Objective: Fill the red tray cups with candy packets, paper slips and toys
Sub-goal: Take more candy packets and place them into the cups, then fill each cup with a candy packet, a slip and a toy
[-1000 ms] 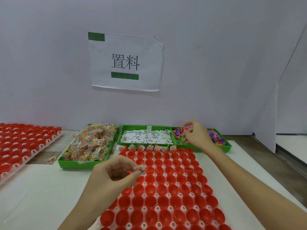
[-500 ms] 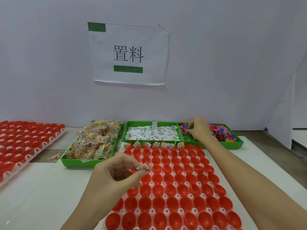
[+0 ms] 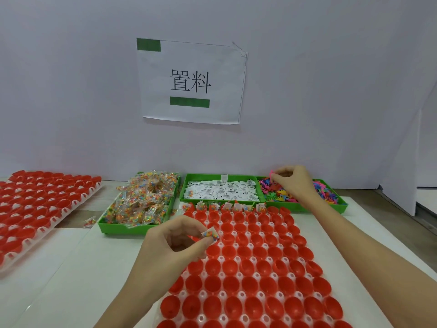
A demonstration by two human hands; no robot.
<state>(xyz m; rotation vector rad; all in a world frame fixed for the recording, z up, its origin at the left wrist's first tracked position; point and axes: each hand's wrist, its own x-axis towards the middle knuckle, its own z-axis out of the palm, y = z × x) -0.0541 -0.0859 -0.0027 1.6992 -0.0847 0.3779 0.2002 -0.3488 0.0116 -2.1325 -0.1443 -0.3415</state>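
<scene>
1. Head view: left hand [image 3: 175, 242] pinches a candy packet [image 3: 210, 234] above the red tray [image 3: 250, 261]; right hand [image 3: 292, 183] pinches a pink toy [image 3: 272, 173] over the toy bin [image 3: 340, 208].
2. Step: gathering fillings; only the far row is filled. Next, both pieces likely go into an empty cup.

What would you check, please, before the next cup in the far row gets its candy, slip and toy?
1. Left hand pinches a candy packet: ok.
2. Right hand pinches a pink toy above the toy bin: ok.
3. Paper slip in either hand: not ok, none visible.
4. Empty cups at the right end of the red tray's far row: ok.
5. Slip bin stocked: ok.
</scene>
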